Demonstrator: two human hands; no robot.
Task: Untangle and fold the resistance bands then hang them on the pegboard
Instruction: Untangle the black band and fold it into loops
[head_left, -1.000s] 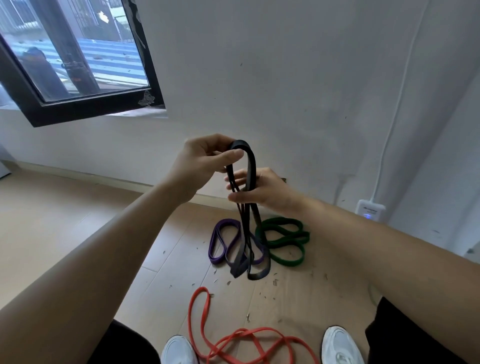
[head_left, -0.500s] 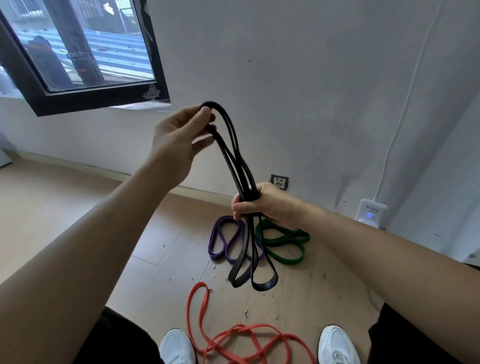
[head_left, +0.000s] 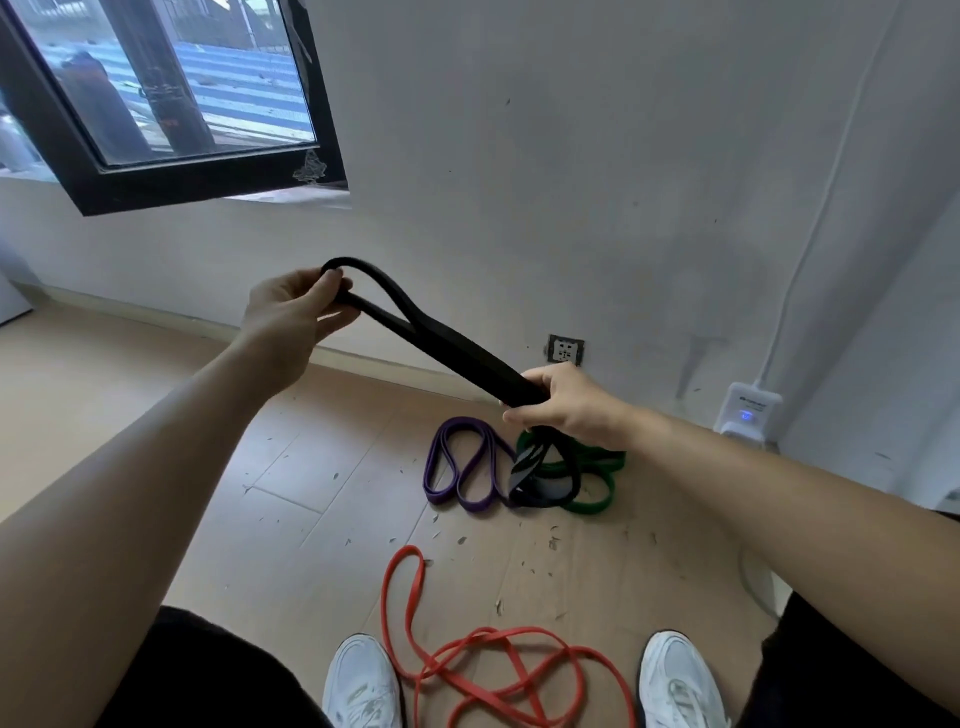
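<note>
Left hand pinches black band loop at frame centre-left, right hand grips its bundled strands centre; loose tail could snag purple band, undoing fold

- A plain room in a home, likely a flat: pale wood-plank floor meeting a low skirting board.
- White plastered wall, scuffed and marked, with a black-framed window that looks out on a blue ribbed roof.
- A wall socket set low, and a white plug-in device with a blue light, a white cable running up from it.
- Small scraps of debris litter the floor.
</note>
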